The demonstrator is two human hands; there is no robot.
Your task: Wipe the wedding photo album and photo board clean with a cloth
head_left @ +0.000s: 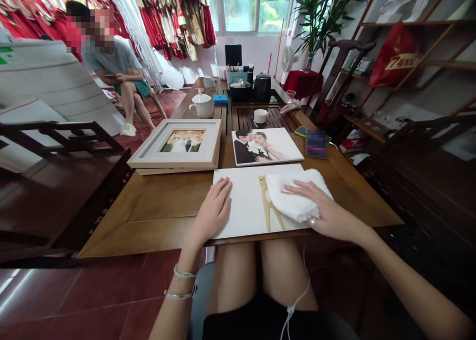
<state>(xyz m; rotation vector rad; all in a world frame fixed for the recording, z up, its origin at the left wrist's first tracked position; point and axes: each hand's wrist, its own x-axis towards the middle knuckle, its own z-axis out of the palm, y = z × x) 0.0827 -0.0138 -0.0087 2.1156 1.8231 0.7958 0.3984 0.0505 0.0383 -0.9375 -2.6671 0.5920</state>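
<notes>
A white board [241,201] lies flat at the table's near edge. Fixed or resting on its face is a yellowish piece with two splayed legs [265,198]. My left hand [214,208] rests flat on the board's left side, fingers stretched out and holding nothing. On the right side of the board, a folded white cloth [293,191] covers part of the surface and touches the yellowish piece. My right hand [323,211] grips this cloth from the right, fingers over its top and a ring on one finger. The thumb is mostly hidden.
Beyond the board lie a wedding photo panel [267,146] and a framed picture [178,144] on another frame. A phone [316,144], white cup [261,115], lidded white pot [201,104] and black kettle [262,87] stand farther back. A person [115,65] sits at left.
</notes>
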